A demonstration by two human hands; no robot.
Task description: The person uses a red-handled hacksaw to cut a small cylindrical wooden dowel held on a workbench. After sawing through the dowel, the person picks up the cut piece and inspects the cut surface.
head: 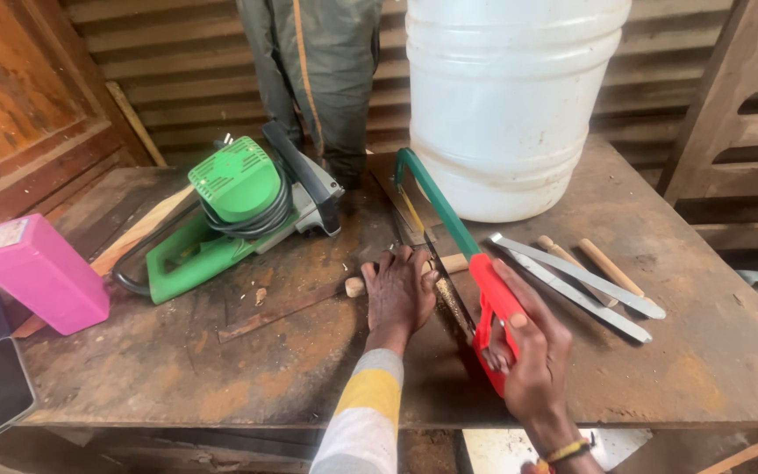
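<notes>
— Where was the work when you looked down?

— I had the short round wooden dowel lying across the rusty brown metal counter, its long axis running left to right. My left hand lay flat on top of it, fingers spread and pointing to the far side, pressing it down. One cut end stuck out just left of that hand; the other showed just right of it.

— And the saw?

— My right hand was wrapped around the red handle of the green-framed hacksaw, fingers curled shut on the grip. The frame ran from near right to far left, so the blade crossed the dowel almost square, just right of my left hand. Blade and fingertips were very close; I could not tell whether the teeth were touching the wood.

— Which hand was nearer the dowel?

— The left, which was on it. The right stood nearer to me, beside the counter's near edge.

— Anything else around?

— A green electric circular saw sat far left with its cord looped, a pink rectangular box at the left edge, a big white plastic barrel at the far side, and flat metal files with two more wooden pegs to the right.
</notes>
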